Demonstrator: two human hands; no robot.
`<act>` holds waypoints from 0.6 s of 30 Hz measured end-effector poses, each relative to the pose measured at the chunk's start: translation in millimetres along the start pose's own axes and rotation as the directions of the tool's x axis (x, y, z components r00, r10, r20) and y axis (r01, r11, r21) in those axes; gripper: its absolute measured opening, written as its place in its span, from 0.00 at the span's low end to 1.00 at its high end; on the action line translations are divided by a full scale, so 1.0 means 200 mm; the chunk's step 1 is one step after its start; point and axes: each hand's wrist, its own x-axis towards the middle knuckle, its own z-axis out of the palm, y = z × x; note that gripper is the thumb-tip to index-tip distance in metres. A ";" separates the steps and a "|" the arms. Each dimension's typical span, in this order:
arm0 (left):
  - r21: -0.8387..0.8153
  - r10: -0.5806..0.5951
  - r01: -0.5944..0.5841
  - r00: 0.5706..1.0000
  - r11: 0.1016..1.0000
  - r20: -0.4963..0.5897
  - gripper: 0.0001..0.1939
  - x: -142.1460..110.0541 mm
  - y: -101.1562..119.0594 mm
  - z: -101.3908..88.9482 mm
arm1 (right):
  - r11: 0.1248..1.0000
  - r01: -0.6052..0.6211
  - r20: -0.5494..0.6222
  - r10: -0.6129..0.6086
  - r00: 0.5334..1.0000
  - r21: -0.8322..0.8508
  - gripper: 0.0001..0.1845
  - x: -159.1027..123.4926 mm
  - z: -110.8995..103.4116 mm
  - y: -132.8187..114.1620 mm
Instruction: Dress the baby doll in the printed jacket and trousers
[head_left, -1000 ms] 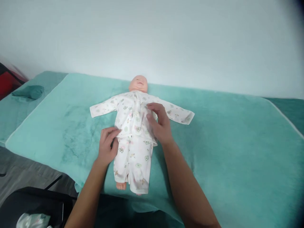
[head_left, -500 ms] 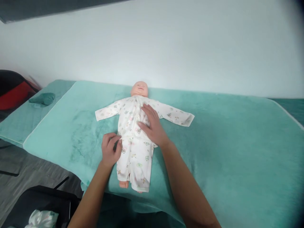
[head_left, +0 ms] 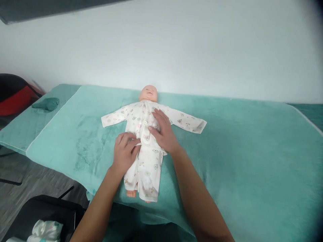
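A baby doll (head_left: 148,93) lies on its back, dressed in a white printed shirt (head_left: 136,116) and matching trousers (head_left: 148,174). Both sleeves stretch out sideways, and the doll's feet show at the trouser cuffs. My left hand (head_left: 125,151) pinches the shirt's lower hem near the middle of the waist, thumb and fingers together on the cloth. Flat on the right side of the shirt front rests my right hand (head_left: 165,132), its fingers spread beside the buttons. The cloth beneath both palms is hidden.
The doll lies on a bed with a green plush cover (head_left: 239,151), against a white wall (head_left: 176,47). A face hole (head_left: 46,104) opens at the bed's left end. At lower left, a black chair (head_left: 47,208) carries white-and-green packages (head_left: 47,230). A red-and-black chair (head_left: 17,97) stands far left.
My left hand has moved right and slightly up, from the shirt's side edge to the middle of its hem. My right hand has stayed nearly in place on the shirt.
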 end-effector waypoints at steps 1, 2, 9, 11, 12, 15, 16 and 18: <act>-0.031 -0.009 0.010 1.000 0.999 0.018 0.05 0.00 0.01 0.00 | 1.000 -0.002 -0.004 0.002 1.000 -0.007 0.31 0.00 0.00 0.00; -0.064 -0.030 0.033 0.999 0.997 0.041 0.04 0.00 0.02 0.00 | 1.000 -0.005 -0.003 0.005 1.000 -0.013 0.31 0.00 0.00 0.00; -0.170 -0.403 0.429 0.899 0.887 0.169 0.11 0.07 0.11 0.01 | 0.999 -0.013 0.027 0.015 1.000 -0.048 0.31 0.00 0.00 0.00; -0.201 -0.467 0.496 0.867 0.845 0.175 0.15 0.09 0.13 0.01 | 0.999 -0.011 0.025 0.013 1.000 -0.052 0.31 0.00 0.00 0.00; -0.224 -0.482 0.512 0.858 0.829 0.175 0.16 0.09 0.14 0.02 | 0.998 -0.010 0.025 0.011 1.000 -0.055 0.31 0.00 0.00 0.00; -0.257 -0.497 0.515 0.857 0.818 0.136 0.16 0.06 0.16 0.03 | 0.998 -0.005 0.031 0.007 0.999 -0.064 0.29 0.00 0.00 -0.01; -0.256 -0.493 0.505 0.863 0.824 0.112 0.14 0.04 0.17 0.03 | 0.997 -0.009 0.027 0.011 1.000 -0.071 0.29 0.00 -0.01 0.00; -0.266 -0.487 0.488 0.870 0.832 0.073 0.10 0.02 0.16 0.04 | 0.994 -0.044 -0.006 0.043 0.999 -0.097 0.28 0.01 -0.02 0.02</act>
